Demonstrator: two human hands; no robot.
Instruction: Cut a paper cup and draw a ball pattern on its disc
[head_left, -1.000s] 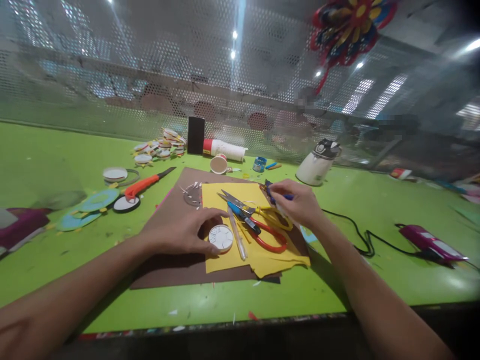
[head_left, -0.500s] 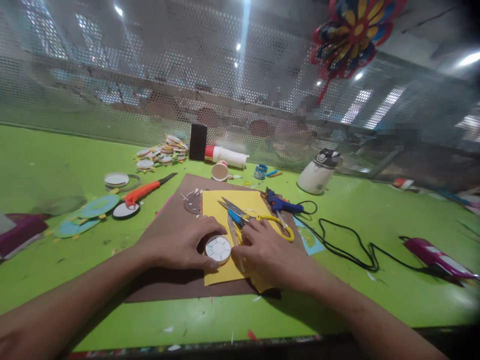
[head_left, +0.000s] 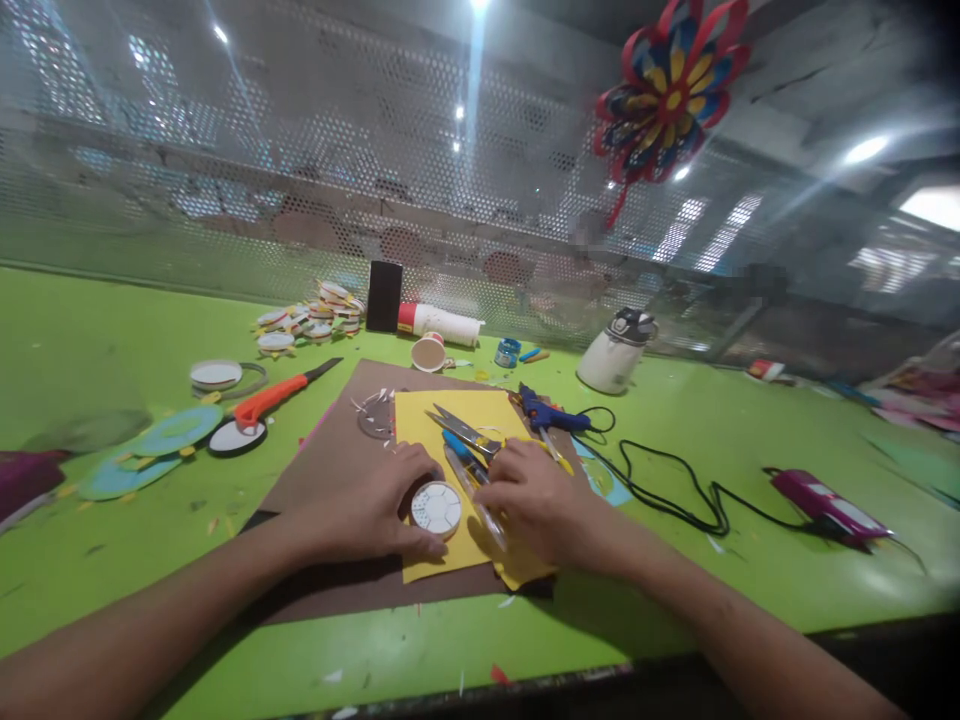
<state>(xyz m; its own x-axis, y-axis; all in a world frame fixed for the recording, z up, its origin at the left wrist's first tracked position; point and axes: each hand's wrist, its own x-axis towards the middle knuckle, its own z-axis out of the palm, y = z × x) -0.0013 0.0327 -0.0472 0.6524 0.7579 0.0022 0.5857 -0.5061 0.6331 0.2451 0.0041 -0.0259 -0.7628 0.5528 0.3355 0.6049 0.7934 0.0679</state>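
Note:
Thumb and fingers of my left hand (head_left: 390, 505) curve around a small round white disc (head_left: 436, 509) with dark lines drawn on its top. The disc rests on a yellow sheet (head_left: 420, 420). My right hand (head_left: 532, 495) is closed, its fingertips on a clear-barrelled pen (head_left: 472, 490) just right of the disc. A blue pen (head_left: 459, 447) lies alongside. Scissors (head_left: 466, 428) with yellow handles lie behind, partly covered by my right hand. Under the yellow sheet is brown card (head_left: 322, 510).
A blue glue gun (head_left: 551, 412) with a black cord lies right, a white jug (head_left: 615, 352) behind it. An orange-handled knife (head_left: 274, 398) and pale-blue rings (head_left: 176, 430) are left. Behind stand a phone (head_left: 384, 296), paper cups (head_left: 439, 324) and a pile of discs (head_left: 319, 318).
My right hand has drawn away from the disc to the right, and the clear pen's near end has swung right with it. My left hand stays around the disc. The view has shifted slightly.

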